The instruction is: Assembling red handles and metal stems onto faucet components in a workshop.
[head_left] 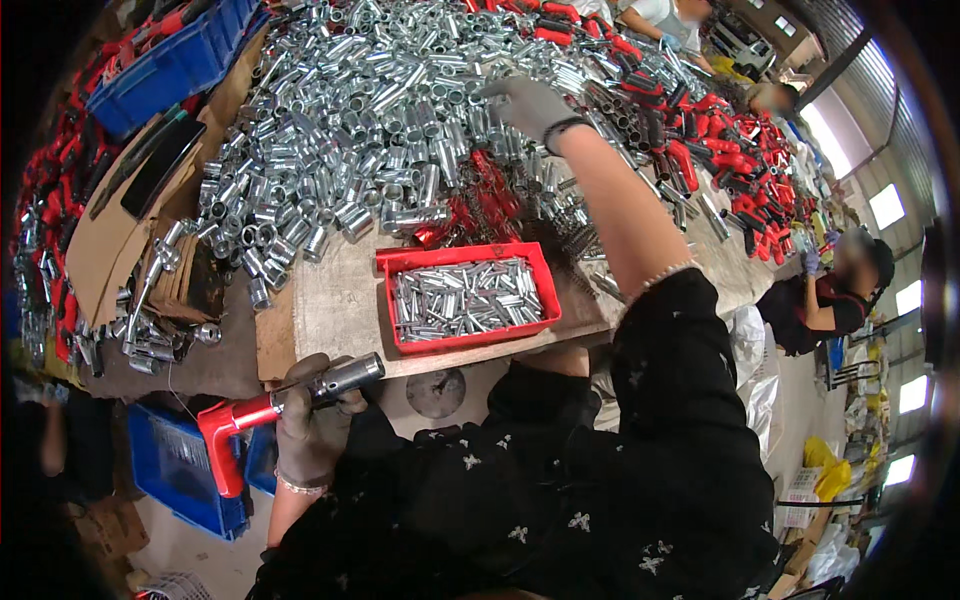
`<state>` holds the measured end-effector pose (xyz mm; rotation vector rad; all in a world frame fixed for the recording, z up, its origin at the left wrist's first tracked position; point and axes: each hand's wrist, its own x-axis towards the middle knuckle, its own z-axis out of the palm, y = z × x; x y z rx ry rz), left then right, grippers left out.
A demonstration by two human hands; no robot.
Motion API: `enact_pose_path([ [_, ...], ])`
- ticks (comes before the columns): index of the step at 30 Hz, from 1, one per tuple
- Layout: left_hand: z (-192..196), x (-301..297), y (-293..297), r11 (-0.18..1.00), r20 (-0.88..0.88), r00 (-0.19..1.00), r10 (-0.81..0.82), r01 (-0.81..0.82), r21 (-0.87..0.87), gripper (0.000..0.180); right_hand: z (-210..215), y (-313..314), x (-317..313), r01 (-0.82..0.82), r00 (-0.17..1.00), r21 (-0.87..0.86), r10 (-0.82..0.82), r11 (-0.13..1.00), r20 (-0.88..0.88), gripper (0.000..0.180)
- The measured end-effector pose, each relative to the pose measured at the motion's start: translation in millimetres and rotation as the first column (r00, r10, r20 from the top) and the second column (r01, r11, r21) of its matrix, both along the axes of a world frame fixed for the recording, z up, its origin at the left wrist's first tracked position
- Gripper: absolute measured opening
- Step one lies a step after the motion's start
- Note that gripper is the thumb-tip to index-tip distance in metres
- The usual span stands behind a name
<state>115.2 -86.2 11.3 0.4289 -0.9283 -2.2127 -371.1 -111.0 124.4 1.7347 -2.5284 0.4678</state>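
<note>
In my gloved left hand, near the table's front edge, is a red pistol-shaped tool. My fingers wrap round its middle, and its metal barrel end points right. My gloved right hand reaches far over the table onto a heap of shiny metal sleeves. Its visible fingers stretch out leftward just over the sleeves, and I see nothing held in them. A red bin full of small metal pins stands on the table between my arms. Behind it lie red metal parts and dark springs.
Red and black pistol grips are heaped at the right. At the left are a blue crate, cardboard with a dark phone-like slab, and a metal tool. A blue bin sits below. Other people work at the right and far side.
</note>
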Motion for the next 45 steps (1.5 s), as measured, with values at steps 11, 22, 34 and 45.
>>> enact_pose_path([
  [11, 5.1, 1.3, 16.1, 0.999, 0.037, 0.999, 0.016, -0.017, 0.036, 0.062, -1.3, -50.4, 30.8, 0.022, 0.862, 0.433, 0.203, 0.901, -0.465, 0.031],
  [22, -0.3, -0.2, 31.7, 0.950, -0.118, 0.992, -0.054, 0.087, 0.299, 0.054, 4.6, 180.0, 252.3, -0.237, 0.751, -0.230, 0.328, 0.944, 0.573, 0.026],
  [34, 3.9, -2.4, 75.9, 0.967, 0.006, 0.971, -0.241, 0.239, 0.082, 0.054, -66.5, 226.6, 285.0, 0.042, 0.285, -0.443, 0.414, 0.896, 0.865, 0.040],
  [45, 10.1, -19.0, 66.9, 0.125, 0.272, 0.946, 0.178, 0.252, -0.960, 0.032, -66.4, 231.2, 281.9, -0.217, 0.660, -0.273, 0.347, 0.937, 0.666, 0.051],
])
